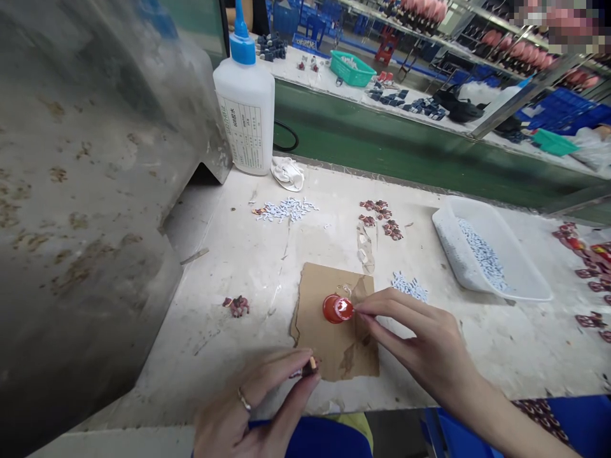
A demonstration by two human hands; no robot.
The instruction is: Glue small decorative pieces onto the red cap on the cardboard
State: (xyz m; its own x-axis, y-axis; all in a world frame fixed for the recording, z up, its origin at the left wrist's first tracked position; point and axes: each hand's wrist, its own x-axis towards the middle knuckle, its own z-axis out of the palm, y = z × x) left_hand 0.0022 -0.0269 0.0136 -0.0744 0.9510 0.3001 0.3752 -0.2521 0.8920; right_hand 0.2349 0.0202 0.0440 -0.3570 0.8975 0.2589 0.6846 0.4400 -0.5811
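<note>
My left hand point(267, 394), a ring on one finger, pinches a small dark brown figurine point(310, 367) with a pale orange part between thumb and forefinger. My right hand point(415, 331) has its thumb and fingertips pressed together at the rim of a small red cup point(331, 310). White material shows in the cup's top. Whatever those fingertips hold is too small to make out. The cup stands on a torn piece of cardboard point(334, 362). A brown figurine point(237, 306) lies left of the cardboard.
Behind the cardboard lie small pale-blue pieces point(291, 210) and brown figurines point(382, 210). A white tray point(529, 289) of similar pieces stands right, near another small pile point(409, 286). At back left are a glue bottle point(245, 108) and crumpled white cloth point(289, 173). A metal housing point(86, 191) fills the left.
</note>
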